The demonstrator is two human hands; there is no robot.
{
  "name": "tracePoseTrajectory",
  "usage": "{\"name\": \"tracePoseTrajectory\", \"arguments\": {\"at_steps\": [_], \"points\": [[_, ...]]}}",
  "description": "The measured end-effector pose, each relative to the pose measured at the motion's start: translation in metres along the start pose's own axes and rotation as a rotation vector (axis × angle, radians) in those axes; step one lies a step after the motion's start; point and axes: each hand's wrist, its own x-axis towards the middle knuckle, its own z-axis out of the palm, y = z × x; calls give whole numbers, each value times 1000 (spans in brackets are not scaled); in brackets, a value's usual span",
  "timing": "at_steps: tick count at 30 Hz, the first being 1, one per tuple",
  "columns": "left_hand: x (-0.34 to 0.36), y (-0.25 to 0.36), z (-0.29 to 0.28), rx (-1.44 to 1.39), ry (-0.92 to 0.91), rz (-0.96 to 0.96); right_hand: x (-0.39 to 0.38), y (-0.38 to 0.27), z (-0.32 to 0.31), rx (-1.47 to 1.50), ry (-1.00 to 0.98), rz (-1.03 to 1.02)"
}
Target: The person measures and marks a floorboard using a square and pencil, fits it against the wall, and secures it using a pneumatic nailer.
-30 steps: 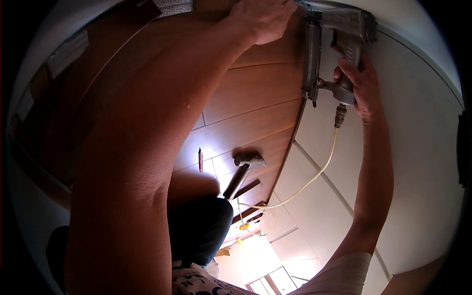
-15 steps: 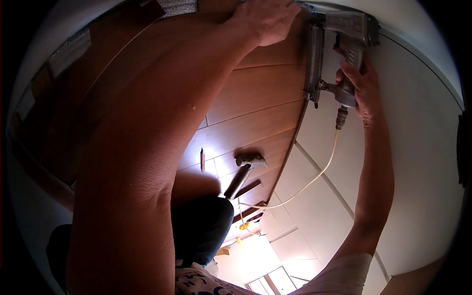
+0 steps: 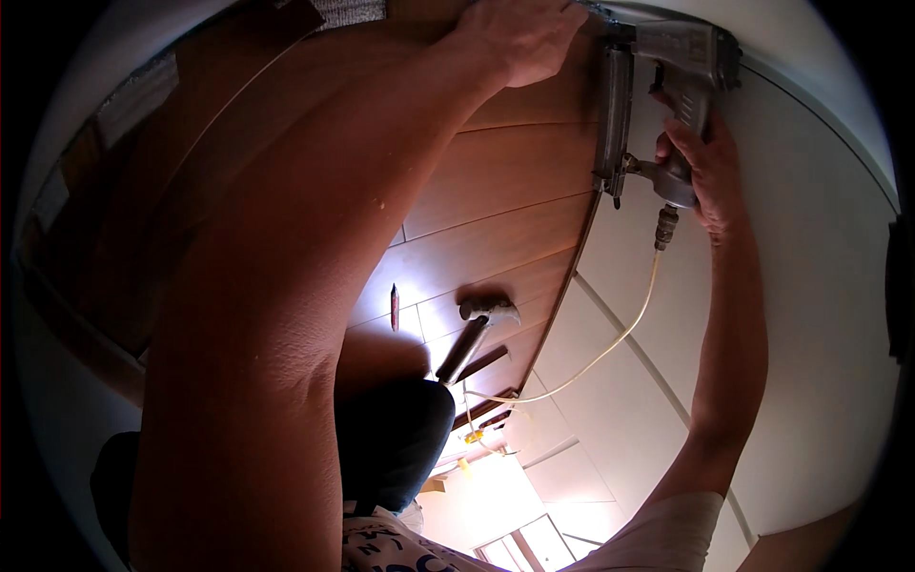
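Observation:
A grey air nail gun [image 3: 679, 52] is at the upper right, its long magazine [image 3: 615, 119] beside the edge of the wooden floor boards [image 3: 534, 157]. Around the gun's handle my right hand [image 3: 717, 176] is closed. A pale air hose [image 3: 620, 334] hangs in a curve from the fitting under the handle. My left hand [image 3: 524, 43] is at the top of the picture, near the gun's nose, with its fingers curled. Its fingertips and anything in them are too dark and close to the rim to make out.
On the boards lie a claw hammer [image 3: 464, 351], a thin red pen-like tool [image 3: 395, 310] and a narrow dark strip [image 3: 482, 364]. White wall panels [image 3: 629, 257] rise along the boards' right side. My bent knee [image 3: 400, 439] is close to the hammer's handle.
The nail gun and both hands have shifted very slightly to the right in the picture. My grip on the gun is unchanged.

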Motion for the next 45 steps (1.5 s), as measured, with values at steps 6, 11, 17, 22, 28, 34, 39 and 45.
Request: {"name": "tracePoseTrajectory", "arguments": {"at_steps": [6, 11, 17, 22, 28, 34, 39, 45], "points": [[-2, 4, -7, 1, -40, -7, -1, 1, 0, -5, 15, 19], [-4, -2, 3, 4, 84, 2, 0, -1, 4, 9, -19, -6], [-4, 6, 1, -34, 35, 18, -1, 4, -7, -65, -3, 3], [-11, 1, -3, -3, -1, -44, 7, 4, -4, -88, -18, 17], [-5, 19, -14, -72, -121, -64, -4, 7, -8, -84, 40, 29], [-10, 6, -7, -28, -34, -55, 3, 5, -4, -71, -18, -27], [-4, 4, -2, -18, -33, -76, -1, 3, 0, -63, 32, 14], [-2, 5, -7, -16, -73, -60, 0, 0, 0, -87, 26, 8]]}}
